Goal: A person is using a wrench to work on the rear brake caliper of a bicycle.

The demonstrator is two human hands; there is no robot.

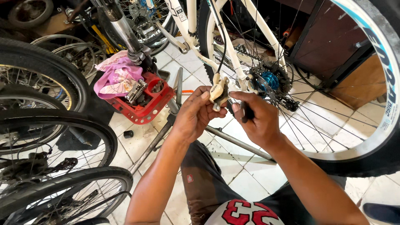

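A cream-coloured brake caliper, a small blocky metal casting with rounded corners and a bolt showing at its lower end, was held up just in front of the rear wheel of a white-framed bicycle, near the blue hub and its dark toothed sprockets. A thin black cable ran down to the caliper from above. The left hand was closed around the caliper, thumb pressed on its face and fingers curled behind it. The right hand was clamped on a slim dark tool whose tip met the lower part of the caliper; what kind of tool it was could not be made out. The two hands sat close together, nearly touching. The wheel carried a knobbly black tyre on a pale rim with fine steel spokes. On the white tiled floor to the left lay a red plastic tray holding small metal parts, with a crumpled pink cloth draped over its far edge. More spoked wheels with black tyres were stacked at the left.
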